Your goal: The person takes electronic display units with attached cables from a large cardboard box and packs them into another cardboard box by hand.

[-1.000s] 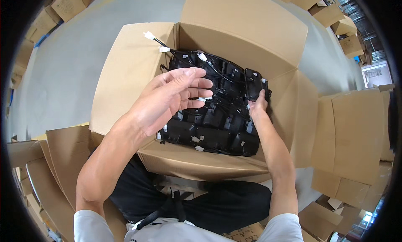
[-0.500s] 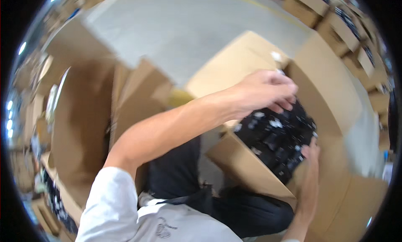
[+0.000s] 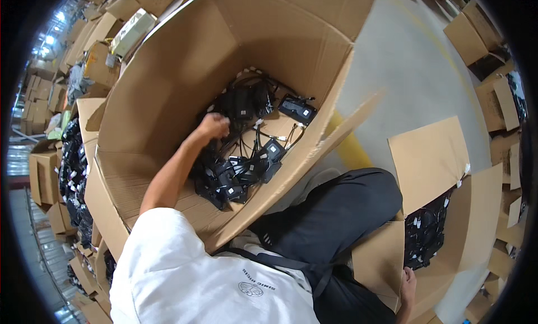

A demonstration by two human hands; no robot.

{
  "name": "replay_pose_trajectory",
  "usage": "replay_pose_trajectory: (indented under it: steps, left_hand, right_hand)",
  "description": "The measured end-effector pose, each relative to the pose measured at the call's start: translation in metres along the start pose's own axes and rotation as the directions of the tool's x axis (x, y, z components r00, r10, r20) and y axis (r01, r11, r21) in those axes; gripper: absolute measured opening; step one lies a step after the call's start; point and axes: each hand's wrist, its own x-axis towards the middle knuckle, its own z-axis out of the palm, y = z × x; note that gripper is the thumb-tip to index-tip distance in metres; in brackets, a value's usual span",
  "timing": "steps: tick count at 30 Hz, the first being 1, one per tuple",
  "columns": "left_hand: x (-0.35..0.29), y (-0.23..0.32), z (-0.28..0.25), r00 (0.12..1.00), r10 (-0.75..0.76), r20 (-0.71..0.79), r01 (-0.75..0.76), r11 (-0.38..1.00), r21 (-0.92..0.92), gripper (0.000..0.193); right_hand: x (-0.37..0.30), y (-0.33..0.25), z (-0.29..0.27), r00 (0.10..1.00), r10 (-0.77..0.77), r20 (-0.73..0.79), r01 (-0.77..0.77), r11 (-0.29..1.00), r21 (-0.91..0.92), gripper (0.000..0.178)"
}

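My left hand [image 3: 214,126] is deep inside a large open cardboard box [image 3: 162,94]. Its fingers look curled beside black plastic modules with cables [image 3: 241,104]; whatever they hold is hidden. More black modules [image 3: 228,178] lie tangled on the box's bottom, and a single flat one [image 3: 297,109] rests by the right wall. My right hand [image 3: 408,287] is low at the right, its fingers hooked over the near edge of a second open cardboard box [image 3: 378,251]. Dark parts with small white connectors [image 3: 427,234] fill that box.
My bent leg [image 3: 336,212] lies between the two boxes. At the left stand stacked cartons and a heap of black parts [image 3: 73,184]. Several open cartons [image 3: 504,102] line the right side. Grey floor [image 3: 386,72] with a yellow stripe shows beyond.
My view has swung left. My left hand has moved from above the right box into the large left box. My right hand has shifted from the contents to that right box's edge.
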Motion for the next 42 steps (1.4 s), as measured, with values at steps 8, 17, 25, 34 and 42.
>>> replay_pose_trajectory:
  steps: [8,17,25,34,42]
  left_hand:
    - [-0.043,-0.105,0.102,0.931,0.361,0.045,-0.281,0.636,0.719,0.053]
    - [-0.003,-0.093,0.13,0.954,-0.06,0.295,-0.23,0.487,0.843,0.045]
    - [-0.017,-0.086,0.133,0.989,0.018,0.144,-0.068,0.934,0.35,0.033]
    - [-0.085,0.152,-0.053,0.925,0.205,0.321,-0.059,0.911,-0.409,0.025]
    - [-0.244,0.345,0.023,0.511,0.818,0.263,-0.704,0.574,-0.418,0.029]
  right_hand:
    - [-0.022,-0.027,-0.006,0.999,0.025,-0.045,-0.025,1.0,-0.007,0.036]
    - [-0.024,-0.013,0.001,0.993,0.092,-0.071,-0.095,0.995,-0.041,0.035]
    - [-0.043,0.04,-0.011,0.987,0.054,-0.153,-0.075,0.988,-0.134,0.032]
    - [-0.025,-0.02,-0.004,0.996,-0.032,-0.089,0.032,0.999,-0.001,0.032]
    - [-0.079,-0.264,0.005,0.741,-0.602,-0.297,0.625,0.78,-0.024,0.031]
